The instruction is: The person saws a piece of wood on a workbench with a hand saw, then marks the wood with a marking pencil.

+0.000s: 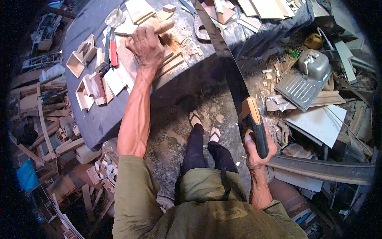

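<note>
My left hand (145, 47) reaches out over the dark workbench (99, 119) and presses on a stack of flat wooden boards (169, 59). My right hand (256, 149) is closed around the orange and black handle (254, 123) of a hand saw. The saw's long dark blade (223, 51) points away from me, up over the bench edge. Small open wooden boxes (85, 93) lie to the left of my left hand, with a red-handled tool (114, 53) beside them.
More wood offcuts (246, 10) cover the far end of the bench. On the floor to the right lie a metal sink (306, 79), white panels (318, 121) and scrap. Wood pieces and frames pile up on the left (43, 119). My sandalled feet (205, 127) stand on bare concrete.
</note>
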Motion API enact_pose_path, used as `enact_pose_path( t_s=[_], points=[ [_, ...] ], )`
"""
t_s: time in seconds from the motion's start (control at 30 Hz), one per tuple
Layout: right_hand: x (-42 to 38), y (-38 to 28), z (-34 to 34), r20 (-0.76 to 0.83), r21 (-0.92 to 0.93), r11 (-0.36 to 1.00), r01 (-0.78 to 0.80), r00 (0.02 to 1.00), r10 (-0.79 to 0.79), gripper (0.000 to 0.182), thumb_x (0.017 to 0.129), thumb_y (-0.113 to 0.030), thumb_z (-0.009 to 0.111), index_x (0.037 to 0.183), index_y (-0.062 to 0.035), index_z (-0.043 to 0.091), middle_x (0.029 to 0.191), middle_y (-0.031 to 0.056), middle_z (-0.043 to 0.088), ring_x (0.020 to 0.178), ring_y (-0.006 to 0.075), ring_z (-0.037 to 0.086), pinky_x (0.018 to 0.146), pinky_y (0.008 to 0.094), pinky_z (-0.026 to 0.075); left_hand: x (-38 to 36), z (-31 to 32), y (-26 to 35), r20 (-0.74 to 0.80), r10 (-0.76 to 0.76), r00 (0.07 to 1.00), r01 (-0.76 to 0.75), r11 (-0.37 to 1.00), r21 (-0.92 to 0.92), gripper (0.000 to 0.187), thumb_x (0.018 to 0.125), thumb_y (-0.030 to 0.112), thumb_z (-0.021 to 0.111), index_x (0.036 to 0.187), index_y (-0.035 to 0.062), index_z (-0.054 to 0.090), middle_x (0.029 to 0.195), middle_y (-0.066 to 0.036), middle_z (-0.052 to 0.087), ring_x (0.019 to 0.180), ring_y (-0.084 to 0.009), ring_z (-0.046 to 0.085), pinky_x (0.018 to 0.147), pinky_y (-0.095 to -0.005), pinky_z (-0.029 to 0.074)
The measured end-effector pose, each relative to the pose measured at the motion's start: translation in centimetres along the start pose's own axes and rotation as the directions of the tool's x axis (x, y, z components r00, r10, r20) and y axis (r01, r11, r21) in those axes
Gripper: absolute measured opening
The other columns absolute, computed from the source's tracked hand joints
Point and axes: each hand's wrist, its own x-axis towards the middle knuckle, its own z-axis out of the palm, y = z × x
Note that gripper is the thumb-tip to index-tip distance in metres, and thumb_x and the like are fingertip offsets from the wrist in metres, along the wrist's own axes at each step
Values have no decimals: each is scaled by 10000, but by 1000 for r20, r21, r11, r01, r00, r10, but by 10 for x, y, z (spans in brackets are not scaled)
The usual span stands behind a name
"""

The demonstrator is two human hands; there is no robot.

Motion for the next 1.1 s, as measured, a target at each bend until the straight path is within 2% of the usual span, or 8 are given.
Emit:
enact_pose_path(
  t_s=[0.07, 0.2, 0.27, 0.6, 0.73, 0.9, 1.0, 1.1],
  points=[
    [2, 4, 0, -25, 24, 999, -21, 999, 21, 589, 757, 13, 676, 1338, 44, 579, 1094, 136, 718, 932, 163, 674, 867, 291, 517, -9, -4, 0, -13, 56, 998, -56, 998, -8, 166, 812, 127, 585, 977, 120, 593, 988, -56, 526, 1002, -258, 494, 885, -466, 286],
    [8, 1, -1, -11, -12, 1000, -12, 1000, 12, 593, 763, 12, 677, 1348, 33, 578, 1010, 105, 713, 827, 133, 636, 799, 269, 512, -23, -24, 6, 193, -43, 980, 46, 999, -10, 220, 848, 167, 652, 1066, 140, 628, 1020, -66, 562, 1016, -284, 538, 841, -459, 367],
    [8, 3, 1, -7, 8, 1000, -24, 1000, 24, 594, 763, 14, 678, 1349, 28, 579, 980, 93, 706, 787, 120, 612, 771, 260, 506, -24, -28, 8, 162, -23, 987, 32, 998, -54, 233, 833, 131, 667, 1062, 130, 628, 1028, -77, 575, 991, -299, 550, 796, -452, 391],
    [7, 1, 13, 73, 4, 1000, -3, 997, 3, 593, 750, 29, 672, 1335, 43, 579, 1111, 171, 719, 986, 193, 691, 899, 309, 515, -33, -24, 5, 181, 10, 983, 20, 987, -161, 278, 785, 108, 680, 1060, 108, 636, 1098, -62, 614, 1035, -280, 573, 831, -446, 417],
    [4, -3, 16, 86, -9, 1000, -8, 996, 9, 590, 745, 32, 672, 1330, 39, 586, 1095, 173, 722, 972, 196, 695, 895, 310, 516, -30, -31, 7, 176, 26, 984, 13, 977, -214, 308, 776, 93, 709, 1076, 106, 639, 1072, -67, 636, 1013, -295, 595, 835, -444, 434],
    [9, -16, 20, 68, -47, 989, 141, 988, -137, 586, 747, 22, 677, 1327, 29, 594, 1066, 165, 730, 936, 182, 696, 880, 307, 518, -9, -32, -12, 170, 32, 985, -4, 987, -160, 269, 813, 111, 702, 1076, 115, 645, 1031, -77, 658, 990, -294, 612, 835, -451, 434],
    [9, -22, 22, 57, -35, 994, 106, 993, -104, 585, 749, 8, 679, 1328, 27, 595, 1053, 161, 734, 922, 171, 694, 869, 297, 518, 20, -30, -26, 321, -21, 947, 99, 968, -230, 217, 849, 150, 677, 1061, 115, 653, 1027, -94, 672, 980, -301, 621, 839, -470, 432],
    [9, -24, 27, 48, -3, 999, 48, 998, -48, 584, 745, -5, 684, 1323, 26, 601, 1041, 157, 738, 905, 161, 696, 851, 287, 521, 43, -22, -36, 372, -55, 927, 137, 971, -198, 202, 900, 218, 596, 1048, 94, 655, 1060, -117, 682, 1036, -309, 625, 859, -492, 445]
  ],
)
